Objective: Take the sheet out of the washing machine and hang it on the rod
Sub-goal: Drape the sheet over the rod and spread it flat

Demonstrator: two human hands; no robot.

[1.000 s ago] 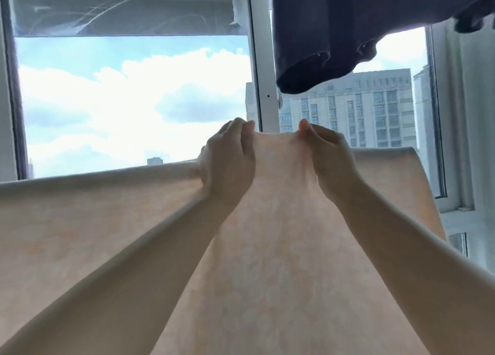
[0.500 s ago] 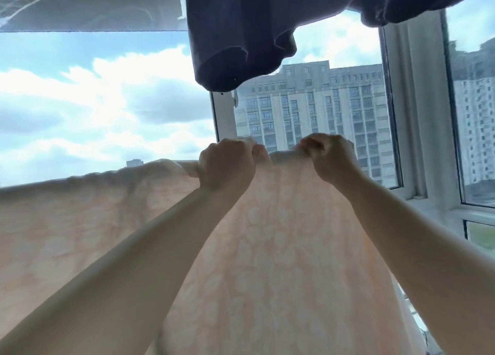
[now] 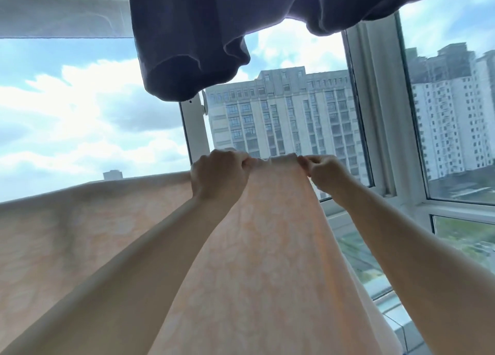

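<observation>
**Both hands pinch top edge of sheet at the window**

Near field: two bare forearms reach up and forward from the lower corners. Between and beneath them spreads the sheet (image 3: 262, 261), thin peach cloth with a pale mottled pattern, lit through from behind. It falls toward the camera as a broad panel; a second span runs off to the left with its top edge nearly level.

Mid field: the left hand (image 3: 218, 176) is curled into a fist gripping the sheet's upper edge. The right hand (image 3: 325, 174) pinches the same edge just beside it, fingers bent, cloth bunched into small folds between the two. Long axis of the held edge runs left to right. Rod not visible.

Above: a dark navy garment (image 3: 192, 38), heavy knit, hangs in rounded folds.

Far: white window frame (image 3: 197, 129), pale high-rise building (image 3: 284, 113), cloudy sky.
</observation>
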